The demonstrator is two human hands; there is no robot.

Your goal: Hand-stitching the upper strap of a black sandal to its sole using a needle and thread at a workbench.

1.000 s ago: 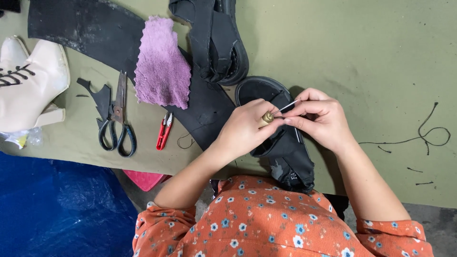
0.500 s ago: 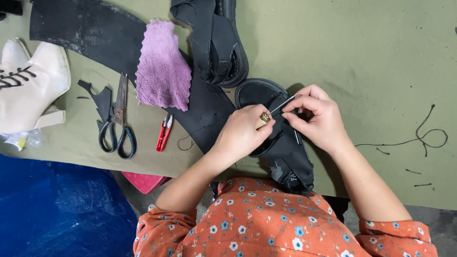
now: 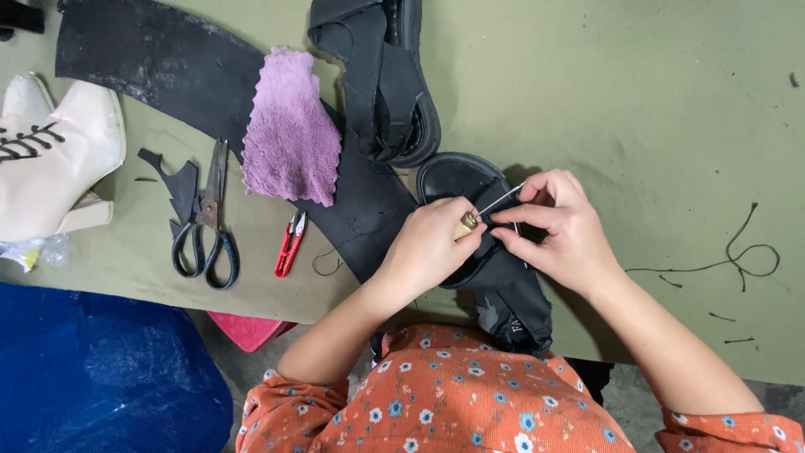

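Observation:
A black sandal (image 3: 495,277) lies on the green table (image 3: 620,101) close to the near edge, in front of me. My left hand (image 3: 432,247) grips a sewing awl (image 3: 478,216) with a wooden handle, brass collar and thin metal needle. The needle points up and right toward the sandal's strap. My right hand (image 3: 558,222) pinches that black strap at the needle tip, fingers closed on it. Part of the sandal's sole shows between and above my hands.
A second black sandal (image 3: 390,80) lies at the top, a purple cloth (image 3: 289,134) on a black rubber sheet (image 3: 159,59), black-handled scissors (image 3: 205,231), red thread snips (image 3: 289,245), a cream heeled boot (image 3: 50,159) at left, black thread (image 3: 738,256) at right, a blue bag (image 3: 92,369) below.
My hands have stayed on the sandal; the awl's needle has shifted slightly along the strap, and the right fingers have re-gripped the strap.

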